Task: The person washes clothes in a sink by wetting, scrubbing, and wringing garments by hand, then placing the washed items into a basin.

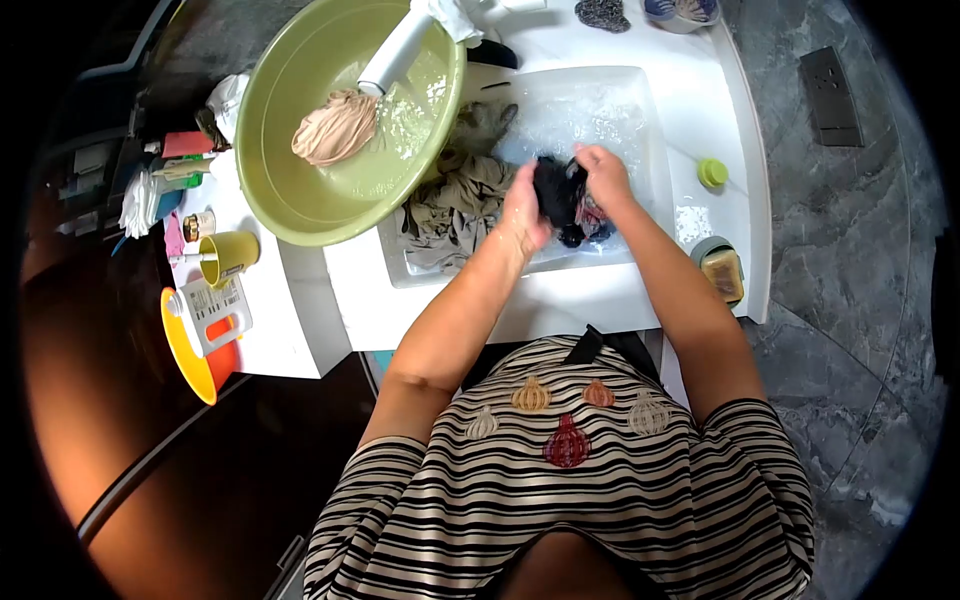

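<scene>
Over the right part of a white sink (655, 150) with water in it, a bunched wet dark cloth (557, 190) is held between both hands. My left hand (523, 210) is closed on its left side. On the other side, my right hand (604, 178) grips it with curled fingers. A patterned reddish part (590, 212) shows below the right fingers. Khaki and grey wet clothes (455, 205) lie heaped in the sink's left part, beside my left hand. What kind of garment the dark cloth is, I cannot tell.
A green basin (270, 190) with water and a beige cloth (335, 128) overlaps the sink's left edge, under a white faucet (397, 52). Rightward are a green cap (712, 173) and a soap box (721, 272). A yellow cup (228, 257) and white bottle (212, 312) stand left.
</scene>
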A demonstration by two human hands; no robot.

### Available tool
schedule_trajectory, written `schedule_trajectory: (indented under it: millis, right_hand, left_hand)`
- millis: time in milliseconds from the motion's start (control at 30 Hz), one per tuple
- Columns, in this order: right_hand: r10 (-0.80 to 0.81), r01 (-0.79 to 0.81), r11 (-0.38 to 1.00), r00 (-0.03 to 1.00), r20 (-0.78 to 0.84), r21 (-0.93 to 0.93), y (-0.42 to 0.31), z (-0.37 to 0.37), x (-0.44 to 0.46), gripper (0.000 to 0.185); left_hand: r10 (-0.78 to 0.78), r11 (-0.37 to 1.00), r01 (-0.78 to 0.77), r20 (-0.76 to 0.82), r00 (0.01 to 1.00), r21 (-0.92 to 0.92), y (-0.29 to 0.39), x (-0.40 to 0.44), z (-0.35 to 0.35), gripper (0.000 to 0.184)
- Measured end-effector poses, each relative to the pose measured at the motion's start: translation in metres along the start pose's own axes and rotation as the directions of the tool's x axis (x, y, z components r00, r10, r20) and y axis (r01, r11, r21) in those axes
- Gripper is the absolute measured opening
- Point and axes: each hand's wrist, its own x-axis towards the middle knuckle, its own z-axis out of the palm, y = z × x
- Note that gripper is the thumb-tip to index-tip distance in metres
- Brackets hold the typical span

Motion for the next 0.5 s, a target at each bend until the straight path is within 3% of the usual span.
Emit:
schedule_trajectory:
  millis: [33,67,133,167,200,233,267,333,367,400,433,467,500]
  right_hand:
    - [0.091,-0.079,0.991,0.99,-0.105,0.106,0.005,-0.004,0.003,0.033]
    - [0.188,-0.143,0.965,0.961,-0.203,0.219,0.008,-0.005,0.007,0.038]
    - [0.208,-0.172,0.973,0.943,-0.26,0.153,0.023,-0.003,-0.001,0.042]
    - [-0.082,0.064,0.994,0.97,-0.23,-0.085,0.037,0.003,-0.005,0.044]
    - [-0.35,0.297,0.904,0.927,-0.132,-0.307,0.052,0.006,-0.009,0.048]
    - [-0.25,0.285,0.902,0.957,0.146,-0.325,0.052,0.002,-0.015,0.052]
    - [-0.151,0.254,0.911,0.938,0.311,-0.324,0.053,-0.001,-0.015,0.049]
    - [-0.029,0.131,0.952,0.939,0.343,-0.278,0.065,-0.005,0.005,0.043]
    - [-0.022,0.124,0.951,0.942,0.336,-0.283,0.069,-0.002,0.007,0.043]
    - [0.142,-0.132,0.974,0.989,0.037,-0.185,0.07,0.006,0.009,0.038]
    - [0.331,-0.343,0.939,0.913,-0.24,-0.011,0.066,0.015,0.009,0.033]
    - [0.335,-0.347,0.938,0.91,-0.243,-0.007,0.057,0.022,0.005,0.033]
    - [0.284,-0.255,0.952,0.943,-0.172,0.173,0.048,0.031,0.0,0.031]
  left_hand:
    - [0.118,0.993,-0.118,-0.008,0.993,-0.008,0.001,0.0,-0.001,0.06]
    - [0.192,0.975,-0.202,0.101,0.976,0.095,0.009,-0.004,-0.006,0.078]
    - [0.128,0.992,-0.125,-0.159,0.979,0.029,0.02,-0.002,-0.019,0.088]
    - [0.111,0.994,-0.112,-0.05,0.993,-0.005,0.024,-0.002,-0.028,0.093]
    - [0.13,0.991,-0.131,-0.047,0.99,-0.004,0.023,0.001,-0.033,0.094]
    - [0.15,0.988,-0.151,-0.05,0.987,-0.024,0.021,0.002,-0.036,0.094]
    - [0.169,0.984,-0.171,-0.052,0.984,-0.044,0.02,0.003,-0.037,0.095]
    - [0.147,0.984,-0.157,-0.122,0.982,-0.078,0.021,0.012,-0.044,0.096]
    - [0.16,0.982,-0.166,-0.077,0.984,-0.087,0.021,0.013,-0.048,0.097]
    - [0.175,0.979,-0.177,-0.034,0.984,-0.096,0.02,0.015,-0.051,0.097]
    - [0.171,0.981,-0.173,-0.031,0.985,-0.093,0.017,0.014,-0.047,0.097]
    - [0.16,0.987,-0.16,-0.046,0.986,-0.008,0.015,0.011,-0.042,0.097]
    - [0.152,0.986,-0.147,-0.061,0.987,0.077,0.016,0.009,-0.035,0.098]
